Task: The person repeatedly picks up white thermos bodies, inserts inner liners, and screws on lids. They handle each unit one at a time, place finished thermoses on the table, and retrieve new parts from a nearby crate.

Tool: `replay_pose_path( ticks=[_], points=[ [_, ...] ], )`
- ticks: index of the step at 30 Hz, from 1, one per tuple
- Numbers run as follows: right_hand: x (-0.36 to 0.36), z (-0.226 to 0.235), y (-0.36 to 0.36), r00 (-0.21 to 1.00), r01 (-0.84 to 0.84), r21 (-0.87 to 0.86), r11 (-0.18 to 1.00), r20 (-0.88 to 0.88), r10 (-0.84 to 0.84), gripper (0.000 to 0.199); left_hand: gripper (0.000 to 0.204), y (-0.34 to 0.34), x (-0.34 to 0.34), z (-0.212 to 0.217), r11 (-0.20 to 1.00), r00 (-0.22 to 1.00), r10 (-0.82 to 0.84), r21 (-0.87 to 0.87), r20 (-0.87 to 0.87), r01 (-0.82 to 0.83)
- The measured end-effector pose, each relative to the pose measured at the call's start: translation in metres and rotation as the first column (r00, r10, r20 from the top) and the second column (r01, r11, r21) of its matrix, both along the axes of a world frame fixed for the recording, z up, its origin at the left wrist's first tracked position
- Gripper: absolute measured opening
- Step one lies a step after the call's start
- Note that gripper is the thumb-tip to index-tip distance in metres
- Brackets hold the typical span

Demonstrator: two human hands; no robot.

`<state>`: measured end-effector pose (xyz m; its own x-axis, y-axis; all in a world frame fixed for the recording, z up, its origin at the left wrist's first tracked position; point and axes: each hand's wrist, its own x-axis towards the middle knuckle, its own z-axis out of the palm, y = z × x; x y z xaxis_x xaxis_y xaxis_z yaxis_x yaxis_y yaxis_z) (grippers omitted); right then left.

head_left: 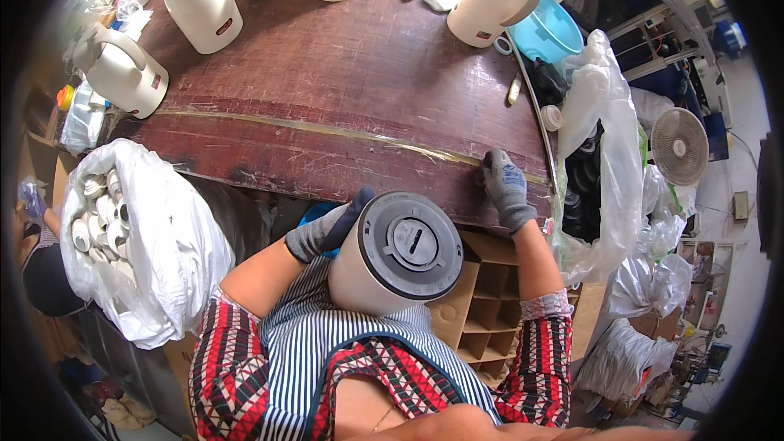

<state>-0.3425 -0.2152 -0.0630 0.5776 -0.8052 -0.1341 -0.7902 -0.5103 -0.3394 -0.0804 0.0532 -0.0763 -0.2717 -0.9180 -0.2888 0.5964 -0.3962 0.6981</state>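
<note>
- Head view: the left hand [331,227], in a grey and dark glove, is pressed round the side of a cream jug [359,282], gripping it; its fingertips are partly hidden.
- The jug is tilted at the person's lap, just in front of the striped apron [286,351], with its round dark grey end [414,245] facing up.
- The right hand [506,186], also gloved, is at the near edge of the table [327,73], apart from the jug, fingers bent; whether they pinch anything, I cannot tell.
- More cream jugs stand on the table, two at the left and one near a blue bowl [549,31] at the right.
- A white bag [175,253] of small pale parts is at the left; a clear bag [611,155] with black parts is at the right.
- Below the right hand is a divided cardboard box [454,308].
</note>
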Motion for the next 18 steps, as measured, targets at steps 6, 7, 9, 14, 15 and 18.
replay_pose_path(
  ticks=[6,7,9,14,15,18],
  points=[
    [-0.013,-0.008,0.009,1.0,-0.005,-0.05,0.999,-0.018,0.004,0.046,0.08,0.003,0.01,0.008,0.929,0.904,0.135,-0.368,0.405,0.026],
    [-0.009,-0.009,0.006,1.0,0.029,-0.057,0.998,0.0,-0.029,0.044,0.077,0.002,0.014,0.007,0.892,0.859,0.173,-0.446,0.482,0.07],
    [-0.027,-0.013,-0.008,0.994,0.087,0.128,0.988,0.06,-0.095,0.043,0.074,0.011,0.007,-0.017,0.967,0.97,0.03,-0.253,0.242,0.033],
    [-0.028,0.008,0.018,0.937,-0.087,0.21,0.974,0.348,0.009,0.034,0.063,0.008,0.0,-0.074,0.985,0.996,0.016,-0.172,0.084,-0.002],
    [-0.01,0.047,0.046,0.869,-0.102,0.22,0.97,0.494,-0.02,0.03,0.062,0.005,-0.001,-0.074,0.979,0.996,0.012,-0.202,0.088,0.006],
    [0.025,0.159,0.12,0.707,-0.521,-0.29,0.803,0.381,0.596,0.026,0.058,0.005,-0.009,-0.056,0.957,0.987,0.003,-0.285,0.161,0.044]
  ],
)
